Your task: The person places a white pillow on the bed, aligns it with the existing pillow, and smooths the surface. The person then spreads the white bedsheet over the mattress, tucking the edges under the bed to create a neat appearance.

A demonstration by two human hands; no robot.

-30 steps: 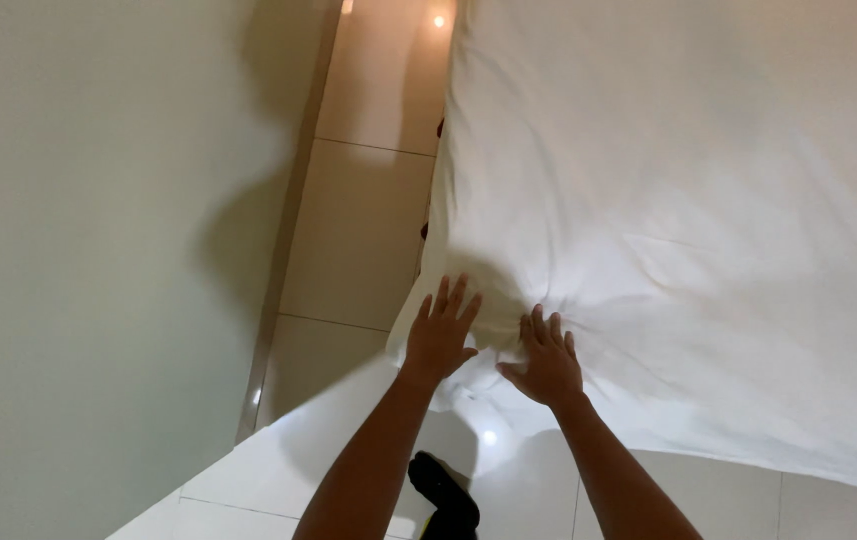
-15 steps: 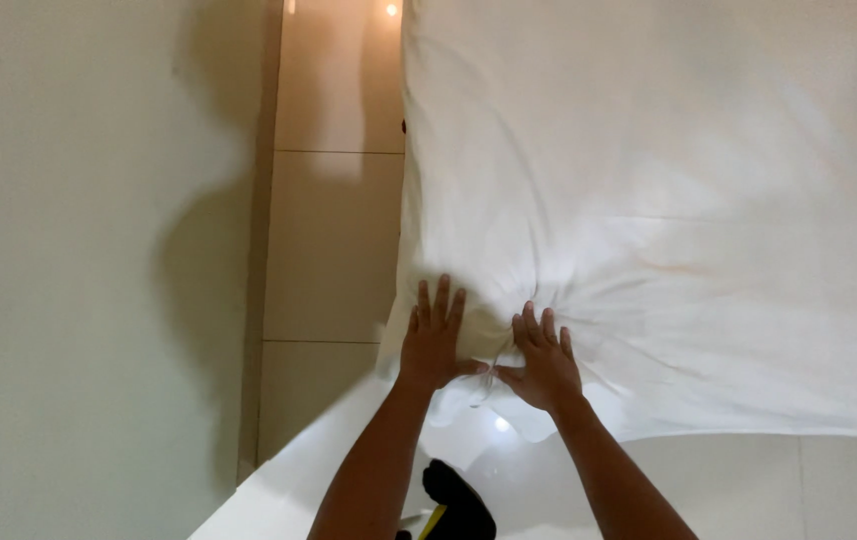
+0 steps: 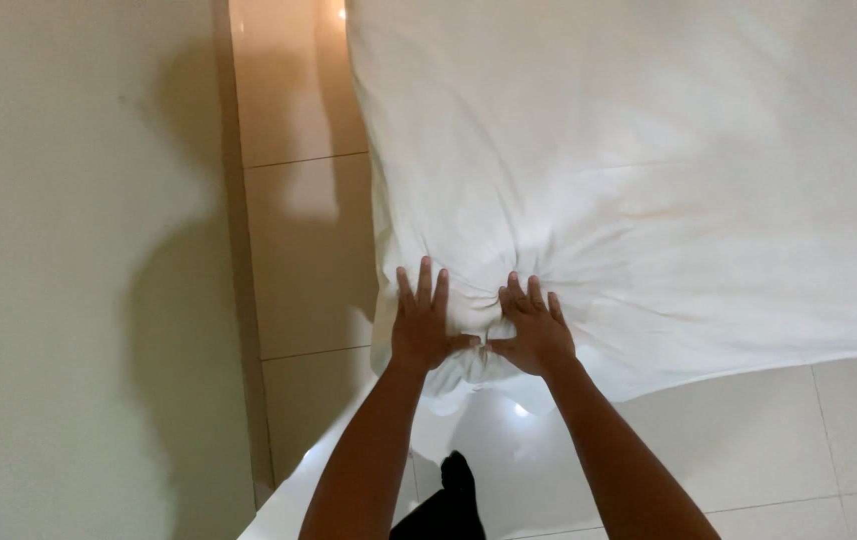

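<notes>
I see the white sheet (image 3: 649,180) on the bed, its near left corner bunched. My left hand (image 3: 421,325) and right hand (image 3: 536,335) press flat on it, fingers spread apart, gripping nothing, above the glossy tiled floor (image 3: 299,260).

The large white fabric bed sheet (image 3: 629,170) lies spread flat, with creases gathered at its near-left corner, overhanging the bed edge.

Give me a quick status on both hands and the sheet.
Left hand and right hand flat, fingers spread, pressing the white sheet at its bunched corner. Wall close on the left.
</notes>
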